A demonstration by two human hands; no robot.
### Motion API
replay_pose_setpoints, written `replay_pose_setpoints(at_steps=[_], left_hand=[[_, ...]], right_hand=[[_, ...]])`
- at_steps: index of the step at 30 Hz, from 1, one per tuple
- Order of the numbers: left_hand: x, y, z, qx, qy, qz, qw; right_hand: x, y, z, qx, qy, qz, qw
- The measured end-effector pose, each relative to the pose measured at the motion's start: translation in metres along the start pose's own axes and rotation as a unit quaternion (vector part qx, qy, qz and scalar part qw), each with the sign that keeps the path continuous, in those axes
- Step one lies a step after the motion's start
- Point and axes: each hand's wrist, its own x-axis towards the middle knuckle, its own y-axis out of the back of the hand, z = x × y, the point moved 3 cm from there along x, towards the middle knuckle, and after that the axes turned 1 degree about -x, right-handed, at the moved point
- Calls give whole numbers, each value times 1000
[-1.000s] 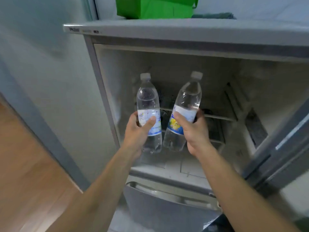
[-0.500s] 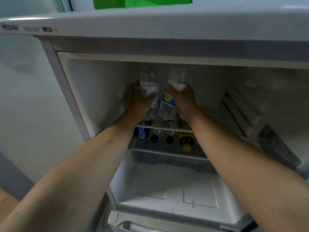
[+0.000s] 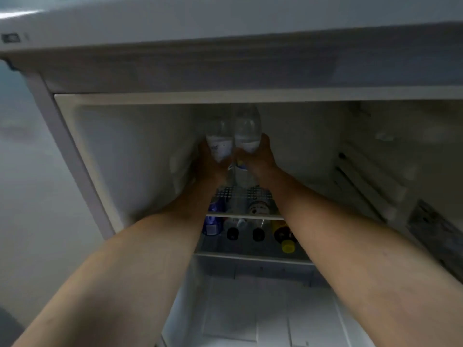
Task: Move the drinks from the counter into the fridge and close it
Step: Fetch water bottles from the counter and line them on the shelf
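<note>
Standing open, the fridge (image 3: 82, 156) shows a dim interior with a wire shelf (image 3: 248, 216) partway down and several bottles lying beneath it. Both arms reach deep inside above that shelf. The left hand (image 3: 208, 164) grips the left bottle (image 3: 220, 144) around its label; the right hand (image 3: 260, 156) grips the right bottle (image 3: 246, 136) likewise. The two bottles are upright, touching side by side, near the back wall; whether their bases rest on the shelf cannot be told.

Assessment: clear plastic, apparently full, so moderately heavy and thin-walled. The mid-body label band is the soundest hold. Smooth plastic may slip if damp.
</note>
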Motion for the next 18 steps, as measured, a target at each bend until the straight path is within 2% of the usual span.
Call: replay_pose_setpoints(at_steps=[3, 5, 8, 12, 18], left_hand=[[-6, -1, -4, 189, -6, -29, 981], [-9, -5, -7, 186, 2, -20, 982], [-2, -12, -9, 142, 18, -4, 990], [20, -22, -8, 143, 11, 15, 990], [51, -35, -16, 125, 12, -12, 992]], right_hand=[[-6, 10, 4, -172, -12, -42, 984], [-10, 16, 7, -280, -30, -70, 957], [-11, 17, 13, -266, -37, -71, 961], [1, 12, 17, -215, -40, -59, 974], [36, 2, 31, -235, -75, -57, 967]])
